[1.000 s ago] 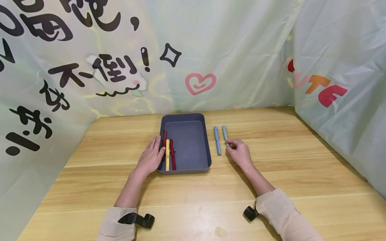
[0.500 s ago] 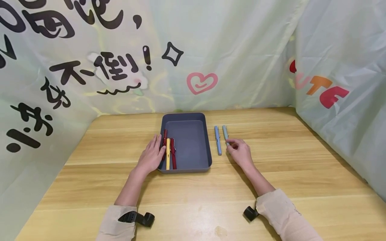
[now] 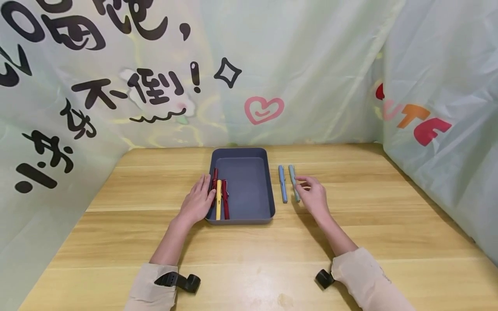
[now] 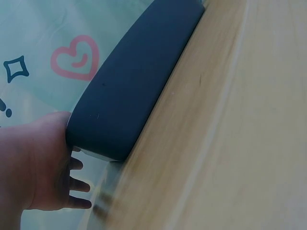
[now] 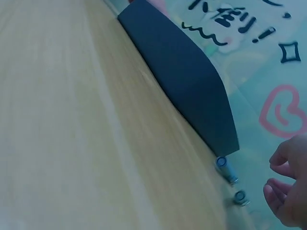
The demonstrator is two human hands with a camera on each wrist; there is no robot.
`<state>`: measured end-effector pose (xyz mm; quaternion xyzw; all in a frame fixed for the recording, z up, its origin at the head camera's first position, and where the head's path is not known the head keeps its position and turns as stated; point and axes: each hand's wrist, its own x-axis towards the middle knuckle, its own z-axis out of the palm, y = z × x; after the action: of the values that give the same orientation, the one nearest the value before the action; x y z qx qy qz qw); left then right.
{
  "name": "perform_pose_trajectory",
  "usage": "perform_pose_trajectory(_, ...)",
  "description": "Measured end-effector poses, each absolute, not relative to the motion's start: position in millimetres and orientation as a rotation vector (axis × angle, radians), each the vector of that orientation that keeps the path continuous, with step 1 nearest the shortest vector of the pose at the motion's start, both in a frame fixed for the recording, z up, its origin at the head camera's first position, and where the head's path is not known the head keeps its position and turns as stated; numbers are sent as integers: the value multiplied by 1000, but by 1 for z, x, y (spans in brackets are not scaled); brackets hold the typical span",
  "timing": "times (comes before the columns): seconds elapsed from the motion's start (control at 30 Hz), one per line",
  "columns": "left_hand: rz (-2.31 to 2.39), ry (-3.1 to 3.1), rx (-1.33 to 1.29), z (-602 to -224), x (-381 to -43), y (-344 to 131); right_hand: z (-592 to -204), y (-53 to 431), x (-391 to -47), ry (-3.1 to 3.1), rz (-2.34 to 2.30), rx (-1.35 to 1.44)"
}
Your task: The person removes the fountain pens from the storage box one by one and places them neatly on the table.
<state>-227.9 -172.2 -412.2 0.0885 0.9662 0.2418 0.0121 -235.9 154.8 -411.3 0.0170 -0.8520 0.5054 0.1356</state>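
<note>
Fingers [image 3: 307, 178] of the right hand [image 3: 314, 196], head view: thumb and forefinger held slightly apart, nothing seen gripped between them. Grey-green pen [image 3: 292, 173]: laid flat on the worktop [image 3: 249, 259], just left of these fingertips, long axis pointed away from the person with a slight slant; contact cannot be settled from here. Blue pen [image 3: 282, 183]: placed farther left of the same fingers, nearly parallel. Nearer hand to both pens: the right. Left hand [image 3: 196, 204]: straight fingers laid along the left wall of the tray [image 3: 249, 190], thumb spread from them at the rim. Yellow pen [image 3: 218, 201] and two dark red pens [image 3: 225, 203]: contained in the tray, just right of the left fingers.

Left wrist view: left fingertips shown extended and spaced apart past the tray's end; pens hidden.

Right wrist view: right thumb and forefinger shown bent, with a gap left between them; two pen ends seen left of these fingers, apart from them.
</note>
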Motion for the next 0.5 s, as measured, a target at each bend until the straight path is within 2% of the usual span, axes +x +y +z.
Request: perform_pose_trajectory(0.5,768,3002,266,-411,-228,-171,-373,98,-229,-2495,1439,413)
